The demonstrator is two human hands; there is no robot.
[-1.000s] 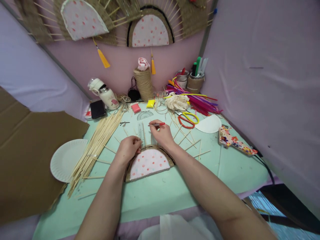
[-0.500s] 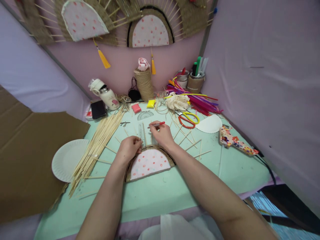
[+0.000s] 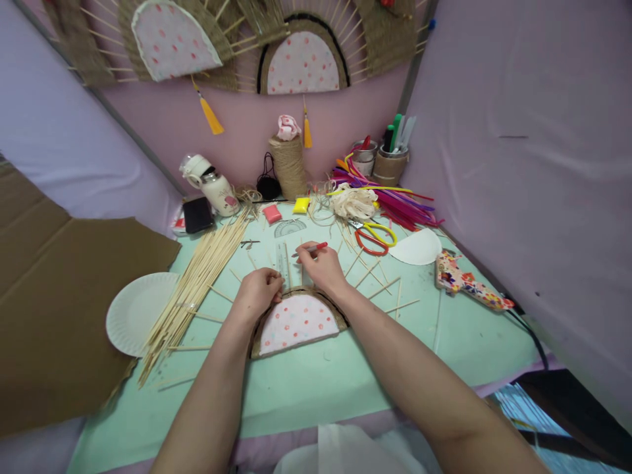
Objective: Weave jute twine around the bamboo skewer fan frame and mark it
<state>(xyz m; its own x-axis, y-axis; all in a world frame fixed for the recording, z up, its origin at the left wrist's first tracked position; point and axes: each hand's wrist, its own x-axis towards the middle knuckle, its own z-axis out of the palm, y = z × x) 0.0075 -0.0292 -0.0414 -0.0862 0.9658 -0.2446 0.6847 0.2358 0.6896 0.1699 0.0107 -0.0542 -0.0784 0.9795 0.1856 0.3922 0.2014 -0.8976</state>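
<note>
A half-round piece with pink dotted cloth and a jute rim lies on the green table in front of me. My left hand is closed at its upper left rim, fingers pressing a clear ruler that stands across the rim. My right hand is closed on a red pen, its tip near the ruler. Thin wooden sticks fan out from under the piece.
A long bundle of bamboo skewers and a paper plate lie left, brown cardboard beyond. Scissors, a half plate, a floral glue gun lie right. A twine spool, bottle, pipe cleaners stand behind.
Both hands stay at the ruler and pen with barely any shift. The view has tilted slightly, so everything sits a little lower and to the right.
</note>
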